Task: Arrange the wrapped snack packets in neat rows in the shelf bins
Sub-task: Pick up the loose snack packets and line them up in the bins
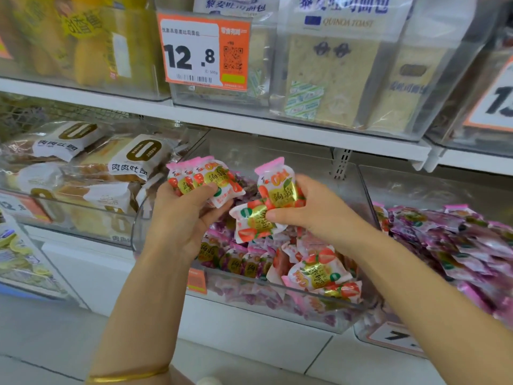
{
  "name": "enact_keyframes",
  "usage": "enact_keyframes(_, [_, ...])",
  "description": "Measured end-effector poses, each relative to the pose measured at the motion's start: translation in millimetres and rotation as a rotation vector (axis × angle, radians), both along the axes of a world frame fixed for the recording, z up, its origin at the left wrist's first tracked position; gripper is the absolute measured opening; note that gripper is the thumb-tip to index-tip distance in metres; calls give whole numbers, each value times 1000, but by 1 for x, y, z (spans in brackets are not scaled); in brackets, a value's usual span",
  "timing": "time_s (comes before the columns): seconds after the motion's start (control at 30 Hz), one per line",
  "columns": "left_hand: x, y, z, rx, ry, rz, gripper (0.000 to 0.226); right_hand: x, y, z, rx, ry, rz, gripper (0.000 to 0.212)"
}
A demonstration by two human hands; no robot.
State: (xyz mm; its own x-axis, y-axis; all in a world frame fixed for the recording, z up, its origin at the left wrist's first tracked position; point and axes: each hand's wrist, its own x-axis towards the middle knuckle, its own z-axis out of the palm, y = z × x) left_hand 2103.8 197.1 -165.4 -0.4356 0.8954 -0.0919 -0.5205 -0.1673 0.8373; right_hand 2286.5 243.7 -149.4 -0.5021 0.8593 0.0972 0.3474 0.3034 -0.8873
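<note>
My left hand (181,215) grips a fanned stack of several pink-and-white strawberry snack packets (204,176), held upright above the middle clear bin (277,307). My right hand (308,207) holds two of the same packets: one upright (277,180) and one tilted sideways below it (251,222). Both hands hover over the bin. In the bin, purple packets (236,262) stand in rows at the left, and loose strawberry packets (316,270) lie jumbled at the right.
A clear bin of wrapped bread (91,168) sits to the left. To the right, another bin holds purple packets (458,240). Bins of toast (333,73) and a 12.8 price tag (204,51) stand on the white shelf (249,120) above.
</note>
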Motion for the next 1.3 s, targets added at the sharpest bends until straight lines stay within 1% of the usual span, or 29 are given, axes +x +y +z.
enact_keyframes(0.1, [26, 4, 1, -6, 53, -185, 17, 36, -13, 13, 47, 12, -76, 32])
enact_keyframes(0.17, [50, 8, 2, -13, 52, -304, 16, 65, -20, 18, 115, 12, -156, 32])
enact_keyframes(0.27, [85, 16, 4, -5, -2, -414, 16, 116, -25, 18, 213, -2, -287, 33])
enact_keyframes(0.37, [114, 24, 6, 3, -6, -461, 18, 164, -22, 11, 239, -76, -403, 30])
enact_keyframes(0.47, [134, 30, 3, 0, -1, -458, 22, 197, -16, -2, 157, -58, -484, 26])
enact_keyframes(0.53, [143, 33, 1, -5, -11, -459, 22, 210, -9, -12, 144, -138, -513, 25])
enact_keyframes(0.63, [148, 38, 0, -3, -6, -471, 21, 217, 9, -20, 177, -308, -488, 22])
enact_keyframes(0.7, [149, 40, -1, 4, -2, -478, 24, 213, 23, -17, 205, -416, -450, 5])
enact_keyframes(0.77, [151, 42, -1, 14, -2, -478, 29, 206, 37, -14, 231, -488, -414, 17])
enact_keyframes(0.8, [152, 42, 0, 18, -4, -479, 29, 202, 42, -12, 227, -504, -406, 19])
enact_keyframes(0.87, [153, 43, 0, 22, -1, -481, 26, 194, 50, -8, 204, -529, -407, 14])
enact_keyframes(0.9, [154, 43, 1, 21, -2, -482, 25, 191, 55, -8, 169, -521, -417, 12])
enact_keyframes(0.93, [155, 44, 1, 22, -6, -481, 25, 190, 60, -8, 117, -490, -430, 16])
enact_keyframes(1.0, [155, 46, 1, 22, -20, -476, 26, 185, 73, -11, 9, -355, -458, 24])
enact_keyframes(1.07, [157, 48, 1, 14, -13, -467, 24, 176, 89, -15, -34, -263, -481, 29])
enact_keyframes(1.13, [158, 50, 1, 6, 2, -462, 21, 164, 109, -22, 21, -308, -472, 26])
enact_keyframes(1.2, [160, 52, 0, -5, 6, -459, 21, 154, 121, -26, 116, -466, -463, 11])
enact_keyframes(1.27, [160, 53, -1, -20, 1, -458, 25, 154, 122, -26, 217, -589, -524, 11])
enact_keyframes(1.3, [159, 53, -1, -26, -5, -459, 28, 158, 118, -24, 241, -596, -563, 11])
